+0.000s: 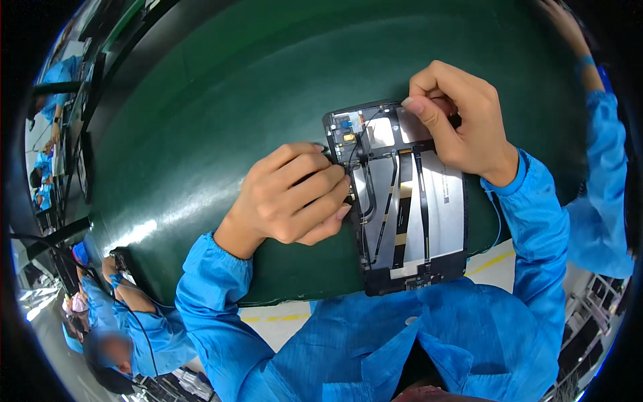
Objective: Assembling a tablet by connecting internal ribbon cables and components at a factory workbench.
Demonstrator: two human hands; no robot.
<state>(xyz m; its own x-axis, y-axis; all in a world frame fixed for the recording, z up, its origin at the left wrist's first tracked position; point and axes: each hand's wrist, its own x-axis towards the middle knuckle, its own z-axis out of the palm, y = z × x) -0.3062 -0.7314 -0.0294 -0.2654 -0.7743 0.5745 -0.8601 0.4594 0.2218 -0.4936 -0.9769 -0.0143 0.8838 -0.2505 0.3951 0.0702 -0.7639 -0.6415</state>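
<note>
An opened tablet [442,194] stands tilted in front of me at the table's near edge, its inside facing me. Silver plates, dark flex cables [404,208] and a thin black wire show within its black frame. My left hand [288,197] is closed at the tablet's left edge, with the fingers curled against the frame and the thumb below them. At the top right part, my right hand [469,120] is closed, thumb and forefinger pinching the upper edge. Whether a smaller part sits between those fingertips is hidden.
A dark green table [201,134] spreads beyond and to the left. A thin blue cord [497,221] hangs by my right wrist. Other people in blue work at the left; another person's blue sleeve [603,181] is at the right. Yellow lines mark the floor.
</note>
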